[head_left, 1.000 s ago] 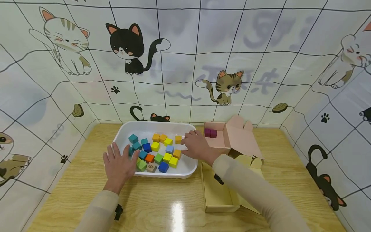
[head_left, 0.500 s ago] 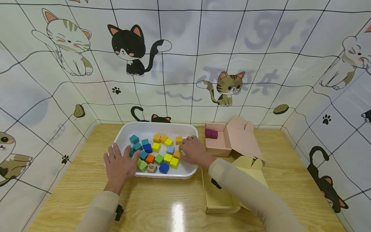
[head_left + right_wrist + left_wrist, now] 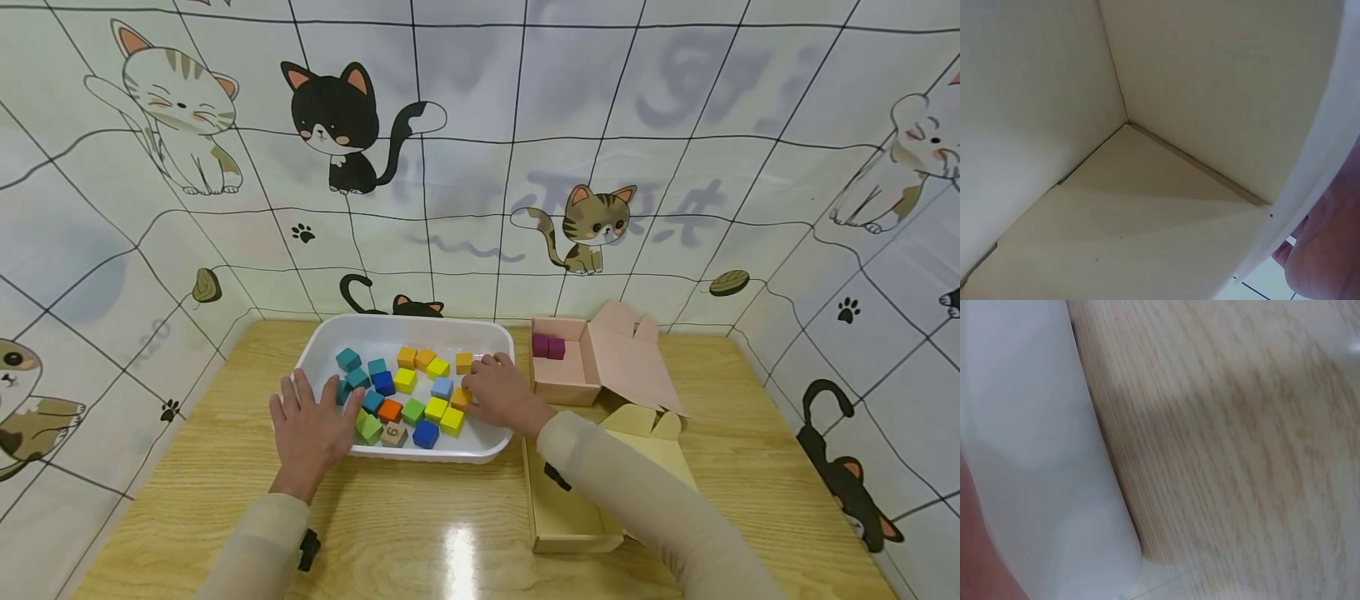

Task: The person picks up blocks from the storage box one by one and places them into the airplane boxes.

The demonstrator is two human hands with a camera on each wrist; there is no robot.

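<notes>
My left hand (image 3: 313,432) lies spread over the left rim of the white tray (image 3: 420,328), fingers fairly straight. In the tray are several coloured cubes: teal ones at left, yellow and orange toward the right, a wooden cube (image 3: 393,434) marked 6 in front. My right hand (image 3: 504,393) reaches over the tray's right side, fingers bent. Its fingertips meet an orange cube (image 3: 459,398), partly covered; whether they pinch it is hidden. Another orange cube (image 3: 464,363) sits just behind. The left wrist view shows the tray's outer wall (image 3: 1041,456).
A pink box (image 3: 564,392) with two purple cubes (image 3: 548,347) stands right of the tray, lid laid open. In front of it is an open yellow box (image 3: 558,508), partly under my right forearm. Its inner corner fills the right wrist view. A cat-patterned cloth backs the table.
My right hand has moved slightly left and toward me, up to the orange cube. The left hand has stayed in place on the tray. The cubes look unmoved.
</notes>
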